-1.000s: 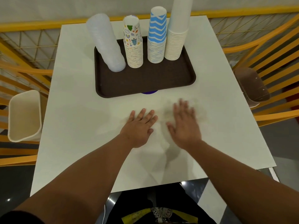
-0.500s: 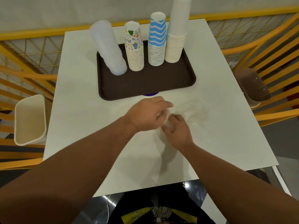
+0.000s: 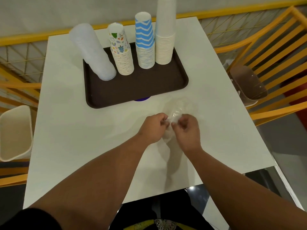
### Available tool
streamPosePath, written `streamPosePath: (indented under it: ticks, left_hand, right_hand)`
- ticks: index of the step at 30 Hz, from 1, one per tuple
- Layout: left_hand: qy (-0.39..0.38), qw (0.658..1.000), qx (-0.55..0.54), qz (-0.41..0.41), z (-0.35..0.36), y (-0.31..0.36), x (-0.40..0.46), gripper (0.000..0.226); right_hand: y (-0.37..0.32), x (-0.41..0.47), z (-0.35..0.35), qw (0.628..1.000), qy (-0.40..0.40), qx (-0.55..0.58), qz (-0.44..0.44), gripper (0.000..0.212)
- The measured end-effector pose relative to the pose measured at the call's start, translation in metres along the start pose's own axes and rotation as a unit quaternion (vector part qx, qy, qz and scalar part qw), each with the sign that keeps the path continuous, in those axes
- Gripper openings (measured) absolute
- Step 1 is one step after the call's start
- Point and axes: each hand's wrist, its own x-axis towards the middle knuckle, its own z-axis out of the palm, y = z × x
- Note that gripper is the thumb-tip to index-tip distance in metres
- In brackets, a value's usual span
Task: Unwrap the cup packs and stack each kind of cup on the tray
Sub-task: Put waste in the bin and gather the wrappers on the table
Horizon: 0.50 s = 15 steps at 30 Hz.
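**Two hands bunching a clear wrapper**

Two hands are meeting over the white bench (image 3: 66, 130), close to the person. The left hand (image 3: 153, 128) is curling its fingers and pinching one side of a crumpled clear wrapper (image 3: 176, 113); the right hand (image 3: 187, 130) is pinching the other side, its fingers curled too. The knuckles of the two are nearly touching. The wrapper is bulging up and away from the fingertips, and more of it is trailing down between the palms onto the bench.

Beyond the hands a dark brown tray (image 3: 141, 90) is sitting on the bench, with four cup stacks standing mouth-down along its far edge. Ahead and to the left of the left hand, the frosted stack (image 3: 93, 52) is leaning left. Just beside it the cartoon-print stack (image 3: 122, 52) is standing, then the blue zigzag stack (image 3: 144, 42) straight ahead of the hands, and the plain white stack (image 3: 165, 32) ahead of the right hand, rising out of view. A sliver of something blue (image 3: 142, 99) is peeking out from under the tray's near edge.

Far to the left of the left hand, off the bench, a cream bin (image 3: 15, 131) is standing. To the right of the right hand, a brown seat (image 3: 247, 83) with orange slats is showing.
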Motion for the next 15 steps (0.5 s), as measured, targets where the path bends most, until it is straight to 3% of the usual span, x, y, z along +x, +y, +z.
streamPosePath:
  ticks: [2, 3, 6, 8, 10, 13, 15]
  left_hand:
    - [0.002, 1.0, 0.021, -0.004, 0.003, 0.0, 0.001, 0.03]
    - [-0.002, 1.0, 0.027, -0.006, 0.005, 0.0, 0.003, 0.032]
    - [-0.018, 0.999, 0.041, 0.0, 0.007, -0.001, 0.007, 0.036]
    - [-0.002, 0.998, 0.058, 0.017, 0.005, -0.002, 0.006, 0.039]
    - [0.02, 0.989, 0.117, 0.085, 0.0, -0.011, 0.002, 0.045]
    - [-0.049, 0.924, 0.289, 0.244, -0.001, -0.028, 0.002, 0.057]
    - [-0.067, 0.889, 0.348, 0.291, 0.002, -0.031, 0.007, 0.049]
  right_hand:
    - [-0.001, -0.001, -0.004, 0.995, 0.065, -0.062, -0.048, 0.041]
    - [-0.002, -0.001, -0.006, 0.987, 0.059, -0.12, -0.089, 0.047]
    - [0.011, 0.005, -0.007, 0.932, -0.055, -0.304, -0.191, 0.055]
    - [0.02, 0.009, -0.012, 0.914, -0.115, -0.351, -0.166, 0.064]
    - [0.026, 0.01, -0.016, 0.906, -0.135, -0.366, -0.163, 0.068]
    - [0.027, 0.011, -0.022, 0.904, -0.154, -0.362, -0.169, 0.069]
    - [0.027, 0.012, -0.028, 0.893, -0.174, -0.372, -0.183, 0.073]
